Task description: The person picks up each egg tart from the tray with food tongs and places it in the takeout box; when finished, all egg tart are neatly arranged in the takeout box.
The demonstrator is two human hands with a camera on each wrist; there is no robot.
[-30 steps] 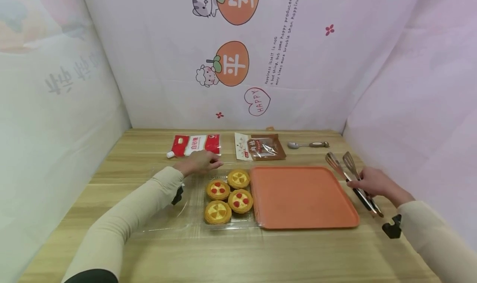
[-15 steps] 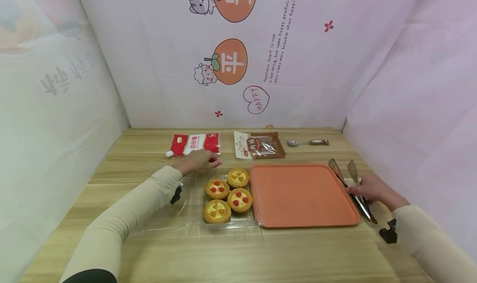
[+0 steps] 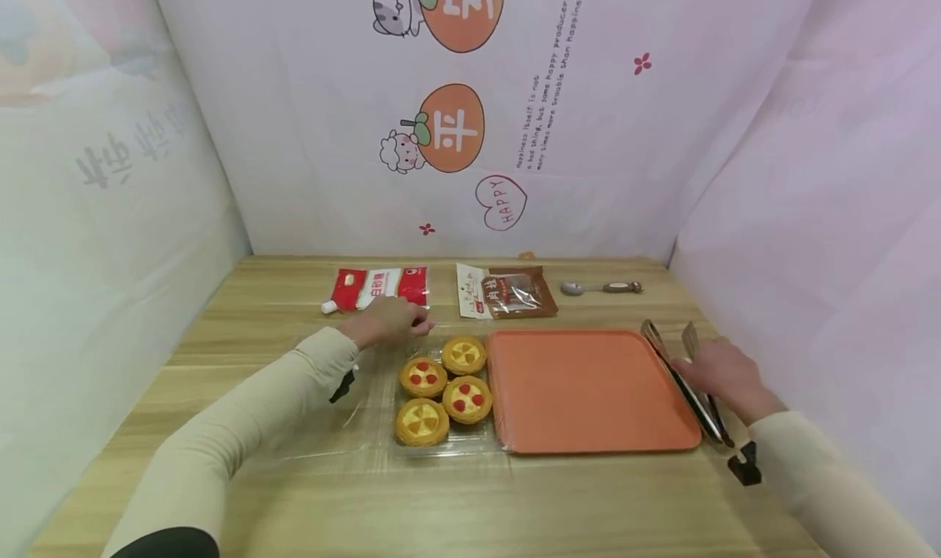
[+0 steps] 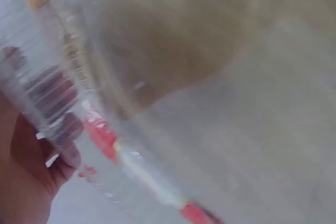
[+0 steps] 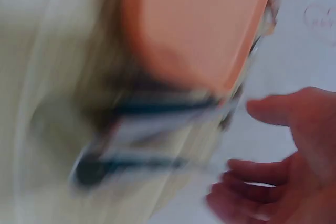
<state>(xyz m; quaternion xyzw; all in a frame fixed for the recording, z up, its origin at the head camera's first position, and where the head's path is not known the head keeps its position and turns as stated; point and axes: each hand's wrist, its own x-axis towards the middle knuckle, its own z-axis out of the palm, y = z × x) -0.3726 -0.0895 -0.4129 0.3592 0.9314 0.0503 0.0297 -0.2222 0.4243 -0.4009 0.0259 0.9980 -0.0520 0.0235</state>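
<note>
My left hand (image 3: 385, 319) grips the edge of a clear plastic clamshell container (image 3: 459, 450); in the left wrist view its fingers (image 4: 55, 90) show through the plastic. Several egg tarts (image 3: 467, 399), some dotted red, sit in the container's right half. An orange tray (image 3: 595, 395) lies just right of them. Along the tray's right side rest metal tongs (image 3: 689, 393) with dark handles, blurred in the right wrist view. Above them hovers my right hand (image 3: 724, 374), its thumb and fingers spread apart with nothing between them.
Behind the container lies a red and white sugar bag (image 3: 378, 287) with a white cap. A brown and white packet (image 3: 507, 290) and a spoon (image 3: 599, 287) lie along the back. Cloth walls (image 3: 779, 182) enclose the wooden table (image 3: 470, 509).
My right hand has lowered the tongs beside the tray and let them go. The tongs have shifted left. My left hand stays at the container.
</note>
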